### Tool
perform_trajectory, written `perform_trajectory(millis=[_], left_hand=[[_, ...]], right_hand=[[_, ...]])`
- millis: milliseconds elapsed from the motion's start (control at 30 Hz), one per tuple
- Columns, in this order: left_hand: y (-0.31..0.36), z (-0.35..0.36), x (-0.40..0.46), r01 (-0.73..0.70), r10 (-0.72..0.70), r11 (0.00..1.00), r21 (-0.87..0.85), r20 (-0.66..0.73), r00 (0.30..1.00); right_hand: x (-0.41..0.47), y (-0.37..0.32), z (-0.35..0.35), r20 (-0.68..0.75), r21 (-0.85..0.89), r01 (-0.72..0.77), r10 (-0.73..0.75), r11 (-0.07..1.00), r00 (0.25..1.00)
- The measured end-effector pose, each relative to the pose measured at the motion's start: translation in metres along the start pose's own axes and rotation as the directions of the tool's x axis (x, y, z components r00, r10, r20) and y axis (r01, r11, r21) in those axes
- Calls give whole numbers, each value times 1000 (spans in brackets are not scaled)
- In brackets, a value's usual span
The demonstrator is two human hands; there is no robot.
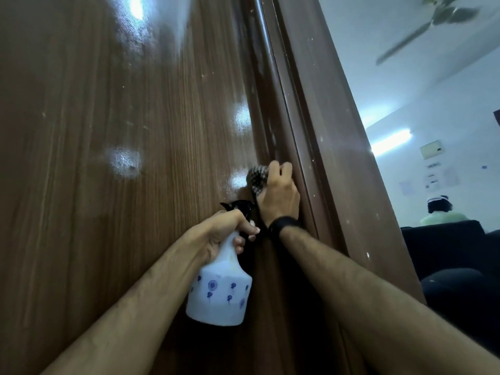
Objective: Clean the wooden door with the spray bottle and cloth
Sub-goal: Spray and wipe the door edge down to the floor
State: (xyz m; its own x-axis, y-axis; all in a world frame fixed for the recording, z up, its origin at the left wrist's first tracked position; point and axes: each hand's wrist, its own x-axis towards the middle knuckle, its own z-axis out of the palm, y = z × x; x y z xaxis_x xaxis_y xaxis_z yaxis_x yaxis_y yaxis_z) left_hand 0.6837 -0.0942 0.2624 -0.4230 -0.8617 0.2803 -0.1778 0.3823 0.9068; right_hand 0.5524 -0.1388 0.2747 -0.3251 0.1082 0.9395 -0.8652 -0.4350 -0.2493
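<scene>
Cloth work at the edge: right hand (278, 197) bunches the dark patterned cloth (258, 178) against the brown wooden door (108, 104) beside its frame, while left hand (228, 231) grips the white flower-print spray bottle (220, 290) by its neck, close by, likely for a quick respray
</scene>
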Motion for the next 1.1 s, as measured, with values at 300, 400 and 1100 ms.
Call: perform_trajectory(millis=[300,400,1100], left_hand=[[21,-15,4,-121,116,991,-58,-84,990],[31,-25,3,-168,163,985,-40,-97,982],[251,-87,87,2,-9,978,-209,-31,999]], right_hand=[[-46,22,13,-117,100,15,-3,995,993],[-39,27,21,-128,149,35,-16,988,992],[218,-52,76,-151,282,-107,154,954,977]])
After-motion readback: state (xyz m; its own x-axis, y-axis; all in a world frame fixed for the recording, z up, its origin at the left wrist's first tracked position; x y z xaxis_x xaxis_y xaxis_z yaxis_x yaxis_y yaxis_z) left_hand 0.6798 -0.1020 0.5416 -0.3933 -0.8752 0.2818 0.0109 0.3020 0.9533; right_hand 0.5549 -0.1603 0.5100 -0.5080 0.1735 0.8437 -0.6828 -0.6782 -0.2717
